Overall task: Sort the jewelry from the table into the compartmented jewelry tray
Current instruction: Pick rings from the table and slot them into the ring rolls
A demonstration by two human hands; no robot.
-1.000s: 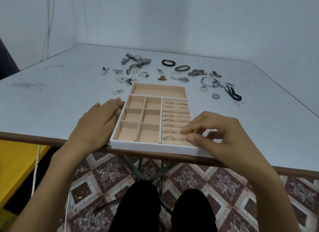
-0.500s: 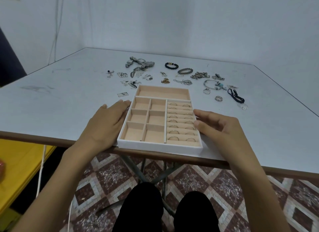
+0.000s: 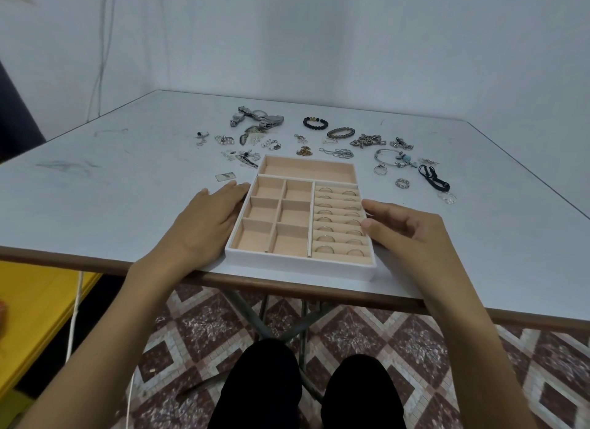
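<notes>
your left hand (image 3: 204,224) lies flat on the counter (image 3: 111,205), fingers (image 3: 236,189) straight along the left wall of the jewelry tray (image 3: 300,267), holding nothing. your right hand (image 3: 412,233) rests at the tray's right wall, its fingers (image 3: 380,206) loosely bent, tips touching the rim beside the ring rows (image 3: 325,238), gripping nothing. the tray sits between both hands at the counter's near edge, with loose jewelry (image 3: 338,153) spread beyond it. a second ago your right fingers were over the nearest ring rows; now they are outside the wall.

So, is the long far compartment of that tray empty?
Empty: the long far compartment of the white, peach-lined jewelry tray shows only bare lining.
</notes>
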